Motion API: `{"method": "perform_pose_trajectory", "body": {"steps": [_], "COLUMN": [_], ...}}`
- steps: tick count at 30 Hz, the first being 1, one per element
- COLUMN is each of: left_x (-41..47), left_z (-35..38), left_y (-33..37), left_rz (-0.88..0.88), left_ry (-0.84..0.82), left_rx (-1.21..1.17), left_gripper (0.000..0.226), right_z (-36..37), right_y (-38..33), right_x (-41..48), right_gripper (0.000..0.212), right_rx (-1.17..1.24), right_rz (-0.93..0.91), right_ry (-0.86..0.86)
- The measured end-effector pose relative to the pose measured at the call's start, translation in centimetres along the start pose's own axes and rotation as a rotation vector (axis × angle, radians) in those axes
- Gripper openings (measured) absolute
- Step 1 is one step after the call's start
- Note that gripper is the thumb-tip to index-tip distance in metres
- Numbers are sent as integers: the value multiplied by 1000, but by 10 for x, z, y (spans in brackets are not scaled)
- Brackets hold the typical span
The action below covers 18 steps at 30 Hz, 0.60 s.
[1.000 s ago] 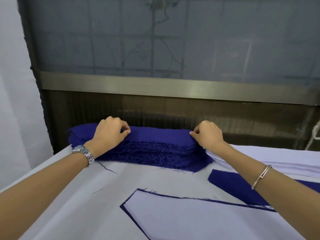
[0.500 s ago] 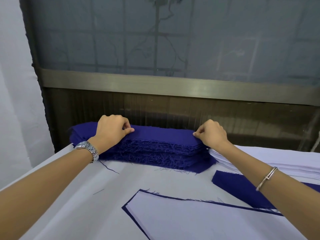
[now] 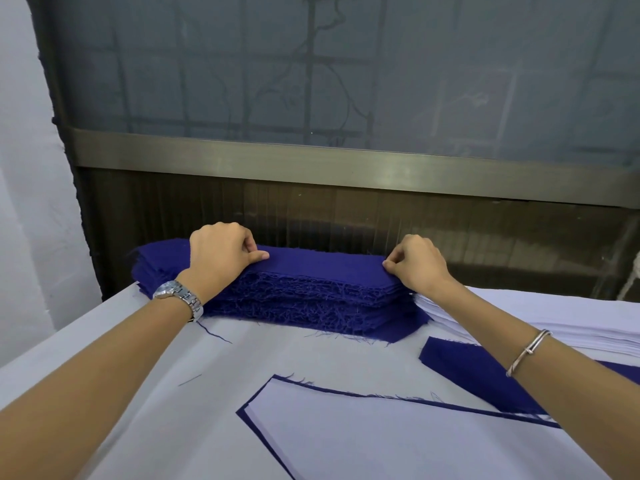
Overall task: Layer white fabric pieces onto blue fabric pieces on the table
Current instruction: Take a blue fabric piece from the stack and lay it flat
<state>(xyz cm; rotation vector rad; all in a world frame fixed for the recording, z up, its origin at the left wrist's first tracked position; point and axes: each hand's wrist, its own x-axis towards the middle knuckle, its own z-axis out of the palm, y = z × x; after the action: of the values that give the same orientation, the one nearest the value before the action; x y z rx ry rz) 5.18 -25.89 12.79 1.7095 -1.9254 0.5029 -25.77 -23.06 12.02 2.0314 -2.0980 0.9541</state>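
A: Blue fabric stack (image 3: 304, 292) sits at twelve o'clock on the counter (image 3: 104, 358), hard against the back wall. The top blue piece (image 3: 322, 263) is the one in play, I'd say.

B: Agreed. The left hand (image 3: 221, 258) is curled nearly shut, thumb and forefinger pinched on the top layer toward its ten o'clock end. The right hand (image 3: 417, 265) does the same at the two o'clock corner. Each has hold of cloth and nothing else.

A: One ply only?

B: I cannot tell how many plies each pinch has caught. The frayed edges are tangled, so that's the thing to check: roll the cloth between thumb and finger until a single layer separates.

A: And then?

B: Lift both ends together and evenly, so the piece comes off flat and the loose threads don't drag the layer beneath. Peel toward six o'clock, slowly.

A: Where should it go?

B: Probably open counter near the front. A finished pair (image 3: 398, 441), white on blue with a thin blue border showing, lies at five o'clock. A bare blue piece (image 3: 485, 372) at three o'clock has nothing white on it.

A: The white fabric stack (image 3: 554, 320)?

B: Just right of the blue stack, touching it, under the right forearm. Handy for the next layer.
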Motion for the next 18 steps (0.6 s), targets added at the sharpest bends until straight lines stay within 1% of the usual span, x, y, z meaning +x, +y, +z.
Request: {"method": "perform_pose_trajectory", "body": {"steps": [4, 8, 9, 12, 15, 18], "left_x": [-2, -2, -1, 2, 6, 10], "left_z": [1, 2, 2, 1, -2, -3], "left_y": [3, 4, 3, -1, -10, -22], "left_rz": [-28, -10, -3, 16, 55, 86], "left_ry": [17, 36, 36, 12, -42, -132], "left_rx": [8, 31, 33, 33, 11, -24], "left_gripper": [34, 33, 33, 30, 28, 31], "right_z": [1, -6, -7, -6, -3, -4], "right_y": [-1, -1, -1, -2, -2, -1], "right_x": [-1, 3, 4, 6, 7, 7], "right_gripper": [13, 13, 16, 36, 38, 34], "right_rx": [-89, -172, -185, -189, -160, -164], "right_rz": [-60, -141, -160, -180, -185, -193], "right_ry": [1, -94, -121, -206, -160, -91]}}
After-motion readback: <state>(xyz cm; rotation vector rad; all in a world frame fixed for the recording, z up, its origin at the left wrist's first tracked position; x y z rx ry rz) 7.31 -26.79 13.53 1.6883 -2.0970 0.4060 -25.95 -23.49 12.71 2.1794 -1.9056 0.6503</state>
